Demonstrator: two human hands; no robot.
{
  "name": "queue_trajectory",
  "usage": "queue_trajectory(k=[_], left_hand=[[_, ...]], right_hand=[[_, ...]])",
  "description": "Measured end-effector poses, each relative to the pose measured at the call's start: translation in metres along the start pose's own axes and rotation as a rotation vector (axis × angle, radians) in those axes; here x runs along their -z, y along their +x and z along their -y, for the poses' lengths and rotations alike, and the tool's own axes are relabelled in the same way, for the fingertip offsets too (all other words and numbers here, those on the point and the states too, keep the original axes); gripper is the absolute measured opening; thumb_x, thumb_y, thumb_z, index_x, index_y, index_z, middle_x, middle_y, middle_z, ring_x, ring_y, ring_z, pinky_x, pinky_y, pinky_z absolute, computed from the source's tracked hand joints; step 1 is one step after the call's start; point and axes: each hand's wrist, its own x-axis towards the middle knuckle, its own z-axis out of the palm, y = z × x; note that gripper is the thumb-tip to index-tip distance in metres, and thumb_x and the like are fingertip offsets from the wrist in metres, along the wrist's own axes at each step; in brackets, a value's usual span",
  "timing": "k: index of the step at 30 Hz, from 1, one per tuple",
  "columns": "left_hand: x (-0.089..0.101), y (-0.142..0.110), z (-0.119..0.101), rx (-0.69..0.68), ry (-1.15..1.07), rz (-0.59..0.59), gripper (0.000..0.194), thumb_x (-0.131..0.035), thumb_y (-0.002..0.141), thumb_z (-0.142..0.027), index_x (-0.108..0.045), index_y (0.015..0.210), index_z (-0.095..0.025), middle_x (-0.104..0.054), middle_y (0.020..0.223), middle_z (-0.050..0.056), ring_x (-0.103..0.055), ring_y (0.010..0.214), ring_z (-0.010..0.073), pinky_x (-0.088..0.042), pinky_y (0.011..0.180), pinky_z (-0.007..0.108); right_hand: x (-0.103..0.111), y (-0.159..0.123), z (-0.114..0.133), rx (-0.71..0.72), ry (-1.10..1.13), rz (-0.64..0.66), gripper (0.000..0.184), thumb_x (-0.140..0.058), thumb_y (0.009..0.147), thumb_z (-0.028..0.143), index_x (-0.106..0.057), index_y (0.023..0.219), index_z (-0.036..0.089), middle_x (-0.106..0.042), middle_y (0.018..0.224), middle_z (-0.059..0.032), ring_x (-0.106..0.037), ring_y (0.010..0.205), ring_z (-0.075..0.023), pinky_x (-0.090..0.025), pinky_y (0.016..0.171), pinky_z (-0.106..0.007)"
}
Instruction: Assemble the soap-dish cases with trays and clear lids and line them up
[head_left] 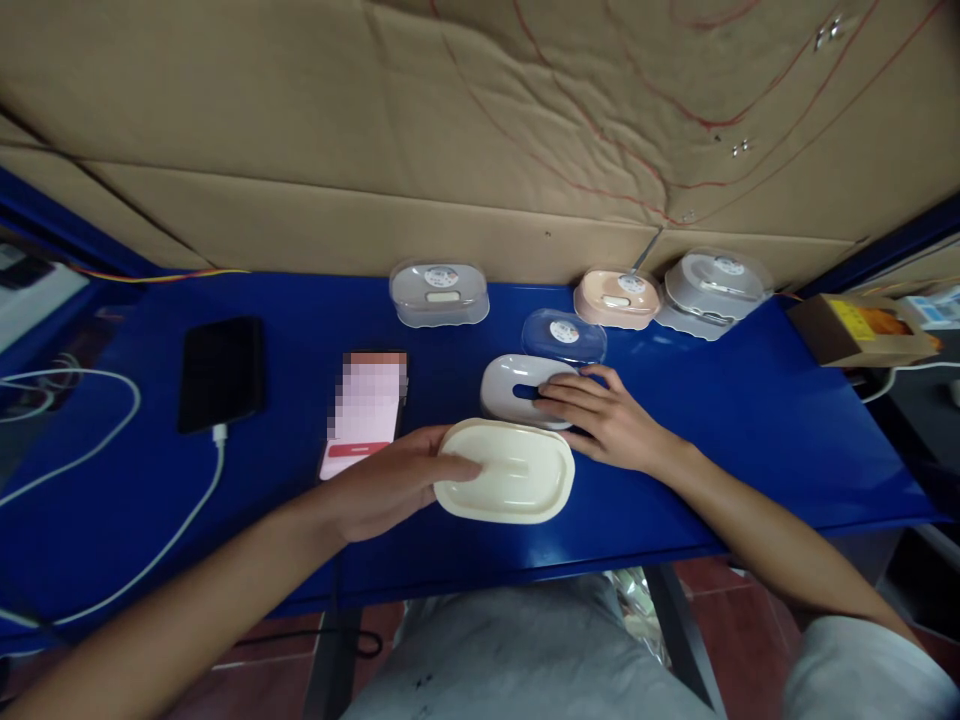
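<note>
My left hand (405,475) grips a cream oval soap dish tray (517,480) by its left end, thumb on top, held above the table's front part. Just behind it, a pale grey oval soap dish body (501,385) with a slot in its middle lies on the blue table. My right hand (611,415) is closed over that body's right end, fingers across its top near the slot. A clear plastic lid (544,335) with a round sticker lies directly behind the grey body.
Along the back stand a lidded grey soap dish (439,297), a peach one (616,300) and stacked grey ones (712,290). At left lie a lit phone (367,410) and a black phone (221,372) with a white cable. A cardboard box (855,330) sits at right.
</note>
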Motion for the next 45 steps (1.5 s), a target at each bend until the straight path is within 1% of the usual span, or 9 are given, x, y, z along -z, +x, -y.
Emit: queue_trajectory(k=[7,13,17,23,27,31,34,39,45], left_hand=[[-0.003,0.003,0.004,0.018,-0.209,0.03,0.033,-0.081,0.095,-0.038,-0.08,0.123,-0.019,-0.084,0.115,0.009,-0.077,0.109,0.023,-0.061,0.094,0.029],[-0.002,0.015,0.002,-0.07,-0.412,-0.08,0.034,-0.056,0.112,-0.041,-0.081,0.112,-0.019,-0.084,0.103,0.006,-0.078,0.09,0.0189,-0.064,0.084,0.029],[-0.004,0.014,0.0,-0.096,-0.422,-0.073,0.04,-0.061,0.109,-0.05,-0.082,0.109,-0.015,-0.083,0.098,0.01,-0.077,0.086,0.0203,-0.064,0.078,0.028],[-0.006,0.012,0.0,-0.139,-0.404,-0.151,0.025,-0.064,0.108,-0.03,-0.082,0.118,-0.015,-0.084,0.106,0.009,-0.076,0.087,0.0184,-0.063,0.079,0.025],[-0.007,0.012,-0.001,-0.152,-0.413,-0.191,0.024,-0.063,0.108,-0.028,-0.083,0.114,-0.017,-0.084,0.104,0.007,-0.076,0.086,0.017,-0.063,0.076,0.023],[-0.013,0.011,-0.004,-0.107,-0.393,-0.187,0.033,-0.054,0.113,-0.029,-0.084,0.115,-0.016,-0.085,0.109,0.008,-0.078,0.088,0.0173,-0.064,0.075,0.024],[-0.017,0.011,-0.006,-0.093,-0.393,-0.209,0.039,-0.047,0.116,-0.027,-0.083,0.116,-0.015,-0.085,0.111,0.008,-0.077,0.084,0.0156,-0.063,0.071,0.023],[-0.017,0.012,-0.005,-0.021,-0.376,-0.208,0.036,-0.053,0.114,-0.033,-0.084,0.107,-0.016,-0.085,0.099,0.006,-0.075,0.078,0.0148,-0.062,0.068,0.023],[-0.008,0.017,0.005,-0.004,-0.342,-0.15,0.033,-0.058,0.112,-0.038,-0.084,0.111,-0.017,-0.084,0.103,0.006,-0.076,0.086,0.0159,-0.061,0.075,0.024]], right_hand=[[0.01,0.003,0.016,-0.246,0.294,-0.324,0.027,-0.061,0.111,0.036,-0.071,0.133,0.025,-0.082,0.123,-0.0087,-0.078,0.114,-0.0244,-0.056,0.1,-0.042],[0.004,0.003,0.037,0.045,0.214,-0.162,0.038,-0.064,0.109,0.036,-0.066,0.145,0.025,-0.08,0.133,-0.0094,-0.072,0.129,-0.0259,-0.045,0.116,-0.05],[-0.011,0.003,0.039,0.137,0.128,-0.127,0.042,-0.065,0.109,0.032,-0.062,0.15,0.024,-0.078,0.139,-0.0082,-0.068,0.136,-0.0247,-0.041,0.123,-0.051],[-0.016,0.004,0.034,0.176,0.107,-0.08,0.053,-0.065,0.109,0.039,-0.054,0.158,0.023,-0.073,0.147,-0.0108,-0.064,0.143,-0.0259,-0.04,0.128,-0.053],[-0.01,0.002,0.012,-0.003,0.141,-0.16,0.057,-0.052,0.112,0.049,-0.045,0.164,0.029,-0.059,0.163,-0.0128,-0.053,0.154,-0.0302,-0.043,0.125,-0.057],[-0.005,-0.004,-0.024,-0.295,-0.025,-0.174,0.056,-0.053,0.112,0.045,-0.043,0.165,0.029,-0.053,0.166,-0.0155,-0.042,0.16,-0.0374,-0.033,0.127,-0.067],[-0.006,-0.008,-0.038,-0.329,-0.05,-0.155,0.058,-0.065,0.105,0.052,-0.051,0.156,0.027,-0.061,0.152,-0.018,-0.052,0.148,-0.0409,-0.037,0.122,-0.068],[-0.013,-0.009,-0.033,-0.365,-0.007,-0.137,0.067,-0.075,0.096,0.059,-0.053,0.152,0.029,-0.048,0.16,-0.0199,-0.047,0.151,-0.0433,-0.042,0.118,-0.069],[0.001,-0.003,-0.009,-0.326,0.254,-0.244,0.055,-0.066,0.105,0.052,-0.053,0.154,0.03,-0.057,0.153,-0.0159,-0.055,0.147,-0.034,-0.047,0.122,-0.06]])
